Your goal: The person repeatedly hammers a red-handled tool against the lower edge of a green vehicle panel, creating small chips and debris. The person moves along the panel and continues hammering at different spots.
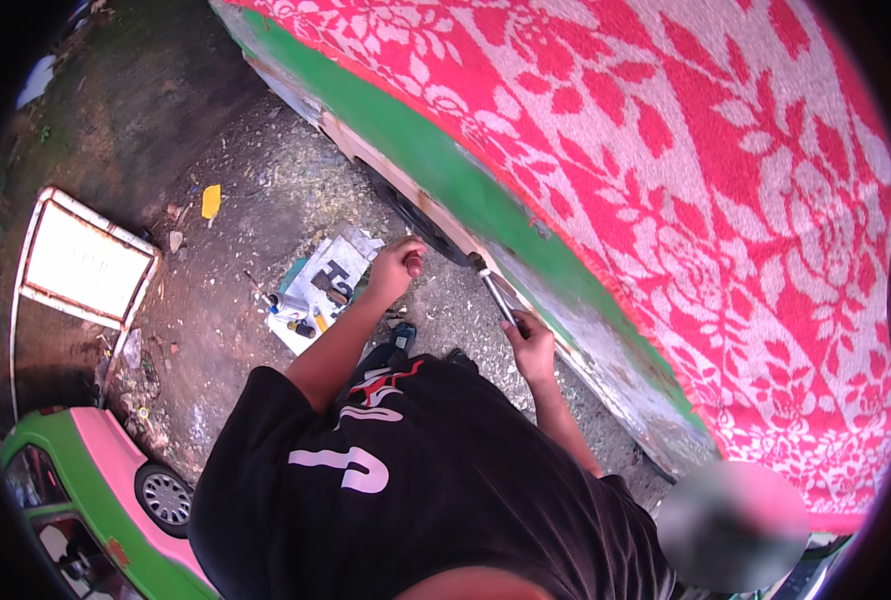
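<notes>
My left hand (395, 272) is closed in a fist beside the car's lower side. A dark red rounded end (413, 264) sticks out of it, perhaps a tool handle; the rest is hidden by the fingers. My right hand (532, 345) grips a hand tool (494, 291) with a light metallic shaft and a dark blunt head. The head reaches up to the lower edge of the car body, close to the wheel (421, 222). Green paint (405, 130) covers the car's side, with whitish, worn patches along the lower part.
A red and white floral blanket (605, 130) drapes over the car. Several tools lie on white sheets (300, 285) on the rough ground. To the left stand a white-panelled metal frame (90, 258) and a green and pink car (115, 480). A yellow scrap (211, 201) lies farther off.
</notes>
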### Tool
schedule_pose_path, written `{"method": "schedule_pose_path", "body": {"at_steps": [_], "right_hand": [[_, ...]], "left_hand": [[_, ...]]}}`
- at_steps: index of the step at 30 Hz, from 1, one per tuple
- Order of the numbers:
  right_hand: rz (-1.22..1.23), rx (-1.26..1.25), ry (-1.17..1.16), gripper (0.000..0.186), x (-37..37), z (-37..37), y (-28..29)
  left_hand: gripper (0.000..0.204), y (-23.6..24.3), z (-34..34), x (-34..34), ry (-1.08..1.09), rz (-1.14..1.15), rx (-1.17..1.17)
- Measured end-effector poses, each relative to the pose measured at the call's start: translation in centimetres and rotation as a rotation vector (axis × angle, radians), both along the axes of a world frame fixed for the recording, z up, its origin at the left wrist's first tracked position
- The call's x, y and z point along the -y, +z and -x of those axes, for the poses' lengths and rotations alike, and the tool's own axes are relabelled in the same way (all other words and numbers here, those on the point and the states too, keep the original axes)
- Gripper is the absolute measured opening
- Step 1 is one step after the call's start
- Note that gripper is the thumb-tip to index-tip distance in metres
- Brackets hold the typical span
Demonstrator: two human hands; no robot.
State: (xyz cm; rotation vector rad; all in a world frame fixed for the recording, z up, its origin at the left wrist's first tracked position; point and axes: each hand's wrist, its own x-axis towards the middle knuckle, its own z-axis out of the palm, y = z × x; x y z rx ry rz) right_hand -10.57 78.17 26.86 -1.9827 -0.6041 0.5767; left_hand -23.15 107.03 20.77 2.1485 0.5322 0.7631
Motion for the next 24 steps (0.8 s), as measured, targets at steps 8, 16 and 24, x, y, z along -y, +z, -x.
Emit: {"method": "schedule_pose_path", "body": {"at_steps": [8,16,24], "right_hand": [[-0.031,-0.093,0.053,0.035,-3.1,-0.2,-1.6],[-0.046,-0.177,0.072,0.035,-6.4,-0.7,-2.2],[-0.051,-0.14,0.074,0.033,-11.3,-1.6,2.6]], "left_hand": [[0.025,2.0,4.2,-0.2,0.074,0.081,0.04],[0.031,1.9,6.4,-2.6,0.12,0.113,0.084],[0.041,-1.0,3.1,-8.3,0.135,0.184,0.285]]}}
